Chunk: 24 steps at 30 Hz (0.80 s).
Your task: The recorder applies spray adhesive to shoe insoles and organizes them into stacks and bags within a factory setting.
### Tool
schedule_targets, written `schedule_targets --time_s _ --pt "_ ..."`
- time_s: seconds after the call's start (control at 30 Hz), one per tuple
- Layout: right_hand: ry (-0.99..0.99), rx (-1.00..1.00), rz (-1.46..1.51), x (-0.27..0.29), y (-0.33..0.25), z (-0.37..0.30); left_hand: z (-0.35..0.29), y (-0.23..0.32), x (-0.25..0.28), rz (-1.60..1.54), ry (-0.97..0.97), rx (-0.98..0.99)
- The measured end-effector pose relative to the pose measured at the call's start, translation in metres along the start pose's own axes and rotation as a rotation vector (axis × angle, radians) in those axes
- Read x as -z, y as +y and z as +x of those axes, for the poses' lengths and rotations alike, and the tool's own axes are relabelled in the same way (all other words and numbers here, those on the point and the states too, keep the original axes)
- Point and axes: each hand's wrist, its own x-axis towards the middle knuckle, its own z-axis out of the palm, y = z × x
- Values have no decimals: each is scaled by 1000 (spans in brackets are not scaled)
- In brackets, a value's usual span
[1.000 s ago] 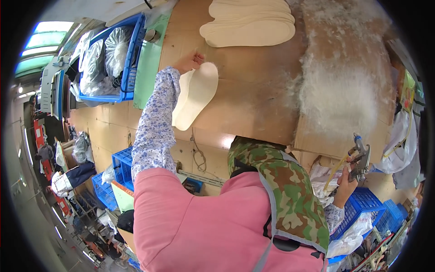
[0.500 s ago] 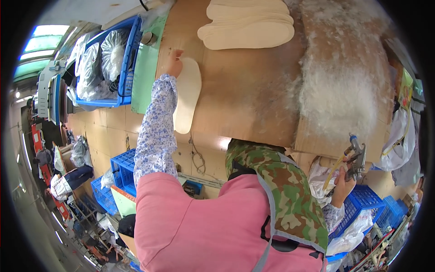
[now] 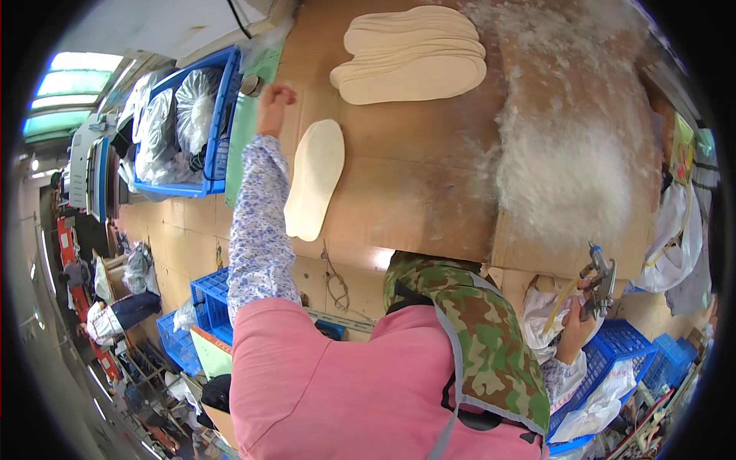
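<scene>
A single cream insole point(image 3: 314, 178) lies flat near the left edge of the cardboard-covered table point(image 3: 406, 192). My left hand point(image 3: 274, 106) is just beyond its far end, fingers curled, holding nothing I can make out. A stack of the same cream insoles point(image 3: 414, 54) sits at the far side of the table. My right hand point(image 3: 576, 326) is low at my right side, gripping a metal spray gun point(image 3: 599, 280) with a yellowish hose. White fluffy residue point(image 3: 563, 165) covers the table's right part.
A blue crate point(image 3: 218, 115) holding clear bags of material stands to the left of the table. More blue crates point(image 3: 201, 307) sit on the floor at lower left and lower right point(image 3: 621, 353). A person point(image 3: 115, 314) is crouched far left. Plastic bags point(image 3: 678, 245) hang at right.
My left hand laid the insole down flat on the table's left part and let go, then moved up past its far end. The right hand kept the spray gun at my side.
</scene>
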Motion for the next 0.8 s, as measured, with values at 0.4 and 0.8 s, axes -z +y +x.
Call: schedule_targets --time_s 0.4,0.8 --pt "-81 59 -99 11 12 23 -13 -31 -62 575 127 -318" --pt "55 -42 -53 23 11 10 12 -33 -112 776 136 -408"
